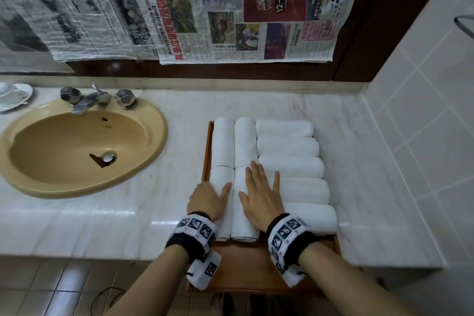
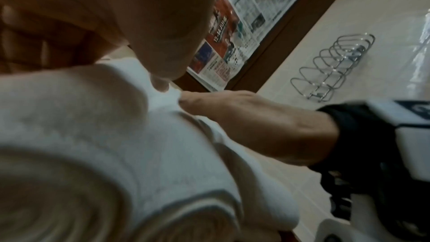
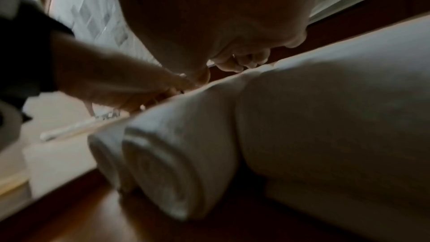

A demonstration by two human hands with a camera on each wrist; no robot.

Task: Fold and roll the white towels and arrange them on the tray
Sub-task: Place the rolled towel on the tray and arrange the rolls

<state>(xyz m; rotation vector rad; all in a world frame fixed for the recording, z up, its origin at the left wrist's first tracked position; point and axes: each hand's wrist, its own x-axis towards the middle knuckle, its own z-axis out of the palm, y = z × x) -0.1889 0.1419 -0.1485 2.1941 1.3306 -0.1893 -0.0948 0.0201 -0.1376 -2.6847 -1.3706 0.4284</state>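
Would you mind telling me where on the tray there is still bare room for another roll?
Bare wood shows only along the tray's near edge, between the wrists, in front of the rolled towels. Beyond that, rolls fill it, with both hands on the near ones.

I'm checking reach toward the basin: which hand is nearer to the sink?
Left. The left hand rests on the towel roll at the tray's sink-side edge; the right hand lies farther from the sink, on the next rolls over.
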